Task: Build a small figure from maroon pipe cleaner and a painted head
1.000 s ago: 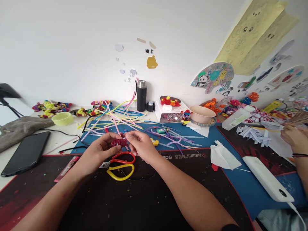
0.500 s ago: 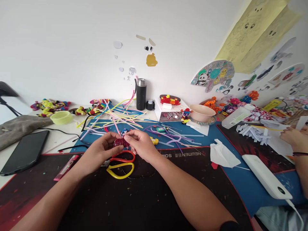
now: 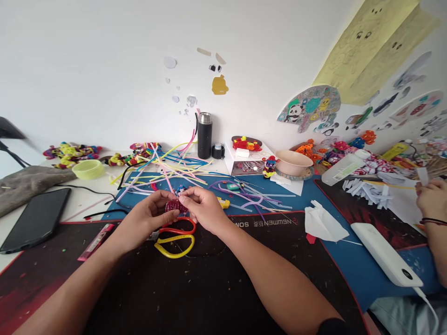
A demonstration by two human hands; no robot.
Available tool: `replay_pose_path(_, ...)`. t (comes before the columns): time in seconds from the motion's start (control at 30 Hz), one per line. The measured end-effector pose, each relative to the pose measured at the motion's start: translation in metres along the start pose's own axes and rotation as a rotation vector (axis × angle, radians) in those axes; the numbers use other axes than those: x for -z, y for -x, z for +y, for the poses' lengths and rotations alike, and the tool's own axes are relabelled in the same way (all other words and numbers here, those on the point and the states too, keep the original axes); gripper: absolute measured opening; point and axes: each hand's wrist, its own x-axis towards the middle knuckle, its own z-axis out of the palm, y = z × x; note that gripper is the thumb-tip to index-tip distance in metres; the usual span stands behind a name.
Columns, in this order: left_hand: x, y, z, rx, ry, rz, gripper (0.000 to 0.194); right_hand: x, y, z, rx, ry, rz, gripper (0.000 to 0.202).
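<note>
Two bare hands meet above the black mat (image 3: 209, 293), both on one small dark red piece (image 3: 172, 206) with a fuzzy, shiny look. The left hand (image 3: 148, 216) has its fingers curled partway around the piece, thumb along the lower edge and fingertips at the top. The right hand (image 3: 203, 210) pinches nearly closed at the right end of the piece, thumb against forefinger; exactly which bit it grips is too small to tell. A blue tuft (image 3: 181, 190) shows just above the fingertips.

Right below the hands lie scissors (image 3: 174, 254) with one red and one yellow handle, the blades mostly hidden by the left hand. A pink packet (image 3: 96, 242) rests beside the left forearm, and a phone (image 3: 35, 221) lies farther left on the white tabletop (image 3: 82, 200). Beyond the hands, colored craft stems (image 3: 171, 168) spread in a loose tangle before a black flask (image 3: 204, 139). Off to the right, well apart, another person's hand (image 3: 433, 200) is near cut paper strips (image 3: 366, 194).
</note>
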Motion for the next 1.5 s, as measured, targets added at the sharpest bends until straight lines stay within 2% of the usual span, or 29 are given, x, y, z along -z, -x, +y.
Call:
replay_pose_path(0.3,0.001,0.0,0.008,0.034,-0.073,-0.032,0.055,-0.001,0.002,-0.002,0.022,0.055,0.012,0.016)
replay_pose_path(0.5,0.003,-0.001,0.006,-0.009,-0.038,0.08,0.054,-0.001,0.003,-0.004,0.043,0.008,-0.005,0.024)
replay_pose_path(0.67,0.004,-0.002,0.002,-0.064,-0.033,0.137,0.052,-0.002,0.006,-0.009,0.003,-0.003,-0.048,0.038)
replay_pose_path(0.8,0.004,0.0,0.005,-0.084,-0.029,0.131,0.053,-0.003,0.007,-0.009,-0.024,0.002,-0.074,0.047)
replay_pose_path(1.13,0.001,0.0,0.004,-0.054,-0.049,0.148,0.06,0.001,-0.001,0.004,-0.022,0.067,-0.019,0.038)
replay_pose_path(1.37,0.001,-0.001,0.004,-0.091,0.052,0.104,0.052,-0.002,0.004,-0.008,-0.054,-0.105,-0.078,0.052)
replay_pose_path(1.5,0.001,-0.001,0.005,-0.049,0.176,0.082,0.051,-0.002,0.005,-0.012,-0.083,-0.171,-0.081,0.058)
